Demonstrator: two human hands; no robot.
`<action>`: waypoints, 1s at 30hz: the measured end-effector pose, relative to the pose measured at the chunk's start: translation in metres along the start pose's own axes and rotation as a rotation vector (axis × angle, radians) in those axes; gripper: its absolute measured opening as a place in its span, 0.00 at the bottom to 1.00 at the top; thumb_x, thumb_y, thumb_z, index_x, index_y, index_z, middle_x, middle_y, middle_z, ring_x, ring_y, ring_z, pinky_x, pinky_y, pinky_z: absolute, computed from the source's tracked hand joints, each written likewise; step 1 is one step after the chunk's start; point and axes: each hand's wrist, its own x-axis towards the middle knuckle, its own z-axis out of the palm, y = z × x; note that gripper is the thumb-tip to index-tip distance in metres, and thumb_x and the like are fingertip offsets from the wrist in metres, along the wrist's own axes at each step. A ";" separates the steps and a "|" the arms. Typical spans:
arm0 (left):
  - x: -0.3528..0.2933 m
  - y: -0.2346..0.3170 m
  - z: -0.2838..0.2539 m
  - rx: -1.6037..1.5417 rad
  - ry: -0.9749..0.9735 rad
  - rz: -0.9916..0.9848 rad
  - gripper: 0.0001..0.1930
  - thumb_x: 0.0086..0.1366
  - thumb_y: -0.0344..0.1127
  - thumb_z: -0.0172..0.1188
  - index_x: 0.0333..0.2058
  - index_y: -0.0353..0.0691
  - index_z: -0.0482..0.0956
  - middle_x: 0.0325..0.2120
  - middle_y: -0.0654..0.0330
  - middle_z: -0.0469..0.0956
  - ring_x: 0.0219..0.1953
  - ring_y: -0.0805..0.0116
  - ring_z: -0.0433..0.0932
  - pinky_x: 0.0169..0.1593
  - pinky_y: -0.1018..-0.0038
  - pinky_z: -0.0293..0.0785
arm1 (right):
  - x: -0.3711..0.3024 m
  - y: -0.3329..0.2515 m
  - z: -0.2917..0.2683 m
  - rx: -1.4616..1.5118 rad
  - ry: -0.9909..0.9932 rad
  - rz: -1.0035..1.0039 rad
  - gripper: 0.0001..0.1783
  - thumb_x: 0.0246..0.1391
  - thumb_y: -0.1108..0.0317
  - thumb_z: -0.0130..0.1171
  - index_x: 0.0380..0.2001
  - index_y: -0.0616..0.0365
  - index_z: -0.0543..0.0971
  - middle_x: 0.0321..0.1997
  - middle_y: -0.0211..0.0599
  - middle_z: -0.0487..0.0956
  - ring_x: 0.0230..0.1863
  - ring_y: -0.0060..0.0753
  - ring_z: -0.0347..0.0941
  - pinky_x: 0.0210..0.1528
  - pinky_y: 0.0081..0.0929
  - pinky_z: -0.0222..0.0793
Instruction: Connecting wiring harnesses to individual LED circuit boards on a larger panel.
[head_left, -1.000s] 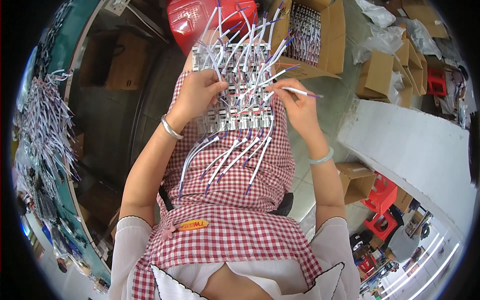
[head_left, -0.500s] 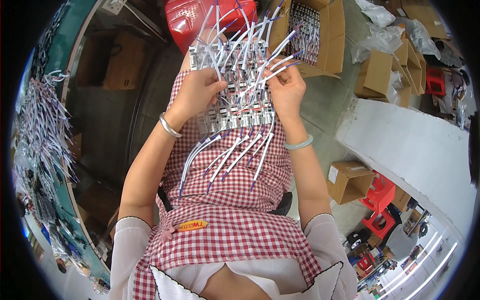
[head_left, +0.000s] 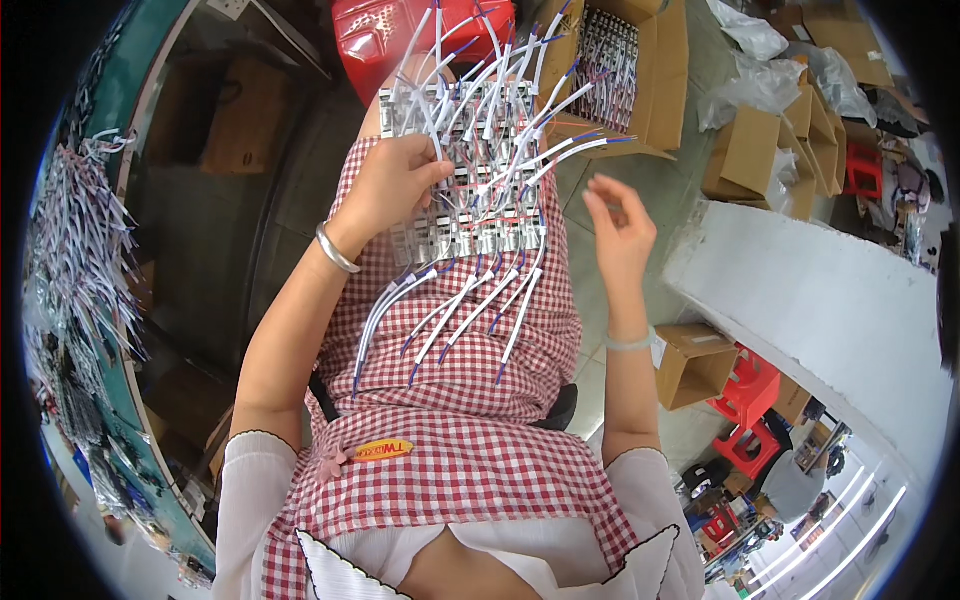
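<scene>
Across my lap lies a panel of small silvery metal modules point(head_left: 475, 235) in rows, joined by thin red wires. White cables with blue stripped ends point(head_left: 440, 325) trail from its near side, and more white cables point(head_left: 585, 143) stick out at its far and right sides. My left hand point(head_left: 405, 180) rests over the panel's left part, thumb and forefinger pinched together beside a white cable; what lies between the fingertips is hidden. Off the panel's right edge, my right hand point(head_left: 622, 225) hangs in the air with loosely bent fingers apart, holding nothing.
A cardboard box point(head_left: 655, 75) of similar modules stands beyond the panel at right, next to a red stool point(head_left: 415, 40). Bundled wires point(head_left: 85, 240) hang over the green bench edge at left. A white ledge point(head_left: 800, 290), cartons point(head_left: 750, 150) and red stools point(head_left: 745, 390) fill the right.
My right hand has let go of the white cables at the panel's right edge and moved right and toward me. The left hand has stayed in place.
</scene>
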 end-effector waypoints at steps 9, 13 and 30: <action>0.000 0.000 -0.001 0.074 0.003 -0.007 0.10 0.65 0.34 0.63 0.30 0.31 0.78 0.13 0.62 0.73 0.15 0.75 0.70 0.19 0.74 0.64 | -0.026 -0.030 -0.009 -0.422 -0.493 -0.531 0.13 0.42 0.81 0.60 0.33 0.54 0.81 0.52 0.36 0.77 0.53 0.45 0.73 0.51 0.38 0.72; -0.005 -0.001 0.001 0.052 0.012 0.006 0.11 0.65 0.34 0.63 0.29 0.31 0.78 0.13 0.62 0.73 0.15 0.75 0.72 0.20 0.75 0.65 | -0.016 -0.029 -0.011 -0.350 -0.504 -0.580 0.08 0.43 0.80 0.62 0.29 0.56 0.79 0.54 0.37 0.78 0.52 0.46 0.74 0.51 0.37 0.73; 0.006 -0.015 0.001 0.029 0.011 -0.007 0.12 0.66 0.33 0.62 0.26 0.34 0.74 0.13 0.62 0.73 0.13 0.75 0.70 0.16 0.74 0.63 | 0.032 0.012 0.056 0.172 -0.157 0.044 0.09 0.54 0.74 0.65 0.38 0.65 0.84 0.34 0.39 0.85 0.36 0.23 0.79 0.40 0.25 0.74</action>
